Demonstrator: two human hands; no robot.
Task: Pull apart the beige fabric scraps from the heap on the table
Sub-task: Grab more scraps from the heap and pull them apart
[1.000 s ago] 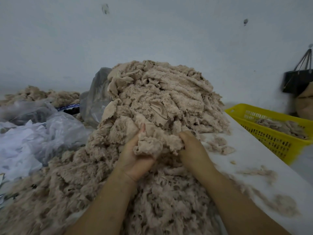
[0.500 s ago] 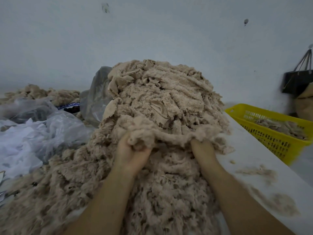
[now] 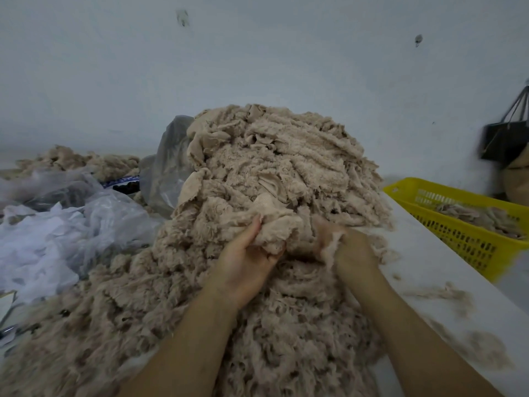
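A tall heap of beige fabric scraps [image 3: 274, 167] fills the middle of the white table [image 3: 446, 285] and spills toward me. My left hand [image 3: 246, 262] grips a wad of beige scraps [image 3: 280, 227] at the heap's front, thumb up along its left side. My right hand [image 3: 352, 250] grips the same wad from the right, with frayed fibres hanging over its fingers. The two hands are close together, and their fingertips are buried in the fabric.
A yellow plastic basket [image 3: 463, 236] with a few beige scraps stands at the right table edge. Clear and white plastic bags [image 3: 71, 230] lie at the left, with another beige pile [image 3: 80, 164] behind. A dark bag [image 3: 503, 138] hangs on the wall at right. Loose fluff [image 3: 446, 296] dots the table.
Half a second ago my hands were spread apart under a stretched band of scraps. Now they have come back together at the heap's front, holding a bunched wad.
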